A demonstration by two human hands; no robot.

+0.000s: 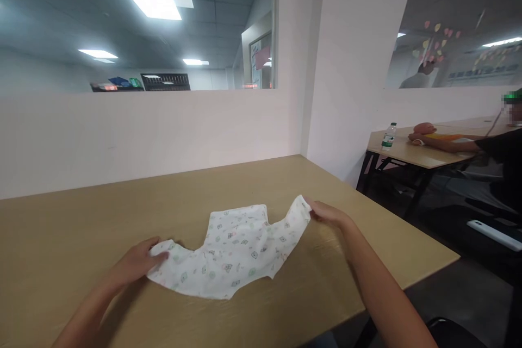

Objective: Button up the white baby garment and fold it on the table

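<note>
A small white baby shirt (238, 244) with a scattered print of little figures lies spread on the wooden table (101, 217). Its body points away from me, and its two sleeves stretch out to the sides. My left hand (141, 260) pinches the end of the left sleeve, thumb on top and fingers mostly beneath the cloth. At the other side my right hand (324, 212) grips the end of the right sleeve, which is lifted slightly. Its fingertips are partly hidden behind the cuff.
A white wall with windows rises behind the table. On a second table (428, 155) to the right stand a water bottle (389, 137) and a doll (426, 129), with a co-worker's arm reaching to it. A black chair (448, 331) is at the lower right.
</note>
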